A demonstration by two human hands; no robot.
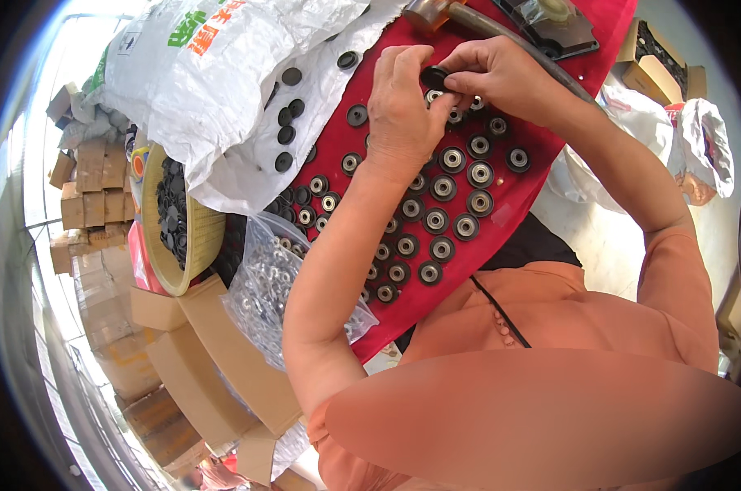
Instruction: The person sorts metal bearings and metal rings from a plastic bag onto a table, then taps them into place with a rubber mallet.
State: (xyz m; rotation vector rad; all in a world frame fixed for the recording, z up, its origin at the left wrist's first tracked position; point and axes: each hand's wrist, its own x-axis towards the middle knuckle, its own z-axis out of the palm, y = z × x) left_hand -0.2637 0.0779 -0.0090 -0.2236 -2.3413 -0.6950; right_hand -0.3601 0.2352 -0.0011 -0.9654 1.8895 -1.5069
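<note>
A small round black plastic cap point(435, 78) is tilted between my two hands, above the red cloth point(501, 214). My right hand point(497, 78) pinches it between thumb and fingertips. Close against its other side, my left hand point(402, 110) has its fingers bent and its thumb turned toward the right hand; what those fingers grip, if anything, is hidden. Below the hands, several black wheels with metal bearings in their centres, such as one wheel point(452, 159), lie spread in loose rows. Some are covered by my left forearm.
A white woven sack point(248, 74) with loose black caps point(285, 135) lies at the far left. Beside it are a yellow basket point(198, 254) of black parts, a clear bag point(260, 286) of metal pieces and an open carton point(215, 368). A hammer point(477, 22) rests at the far edge.
</note>
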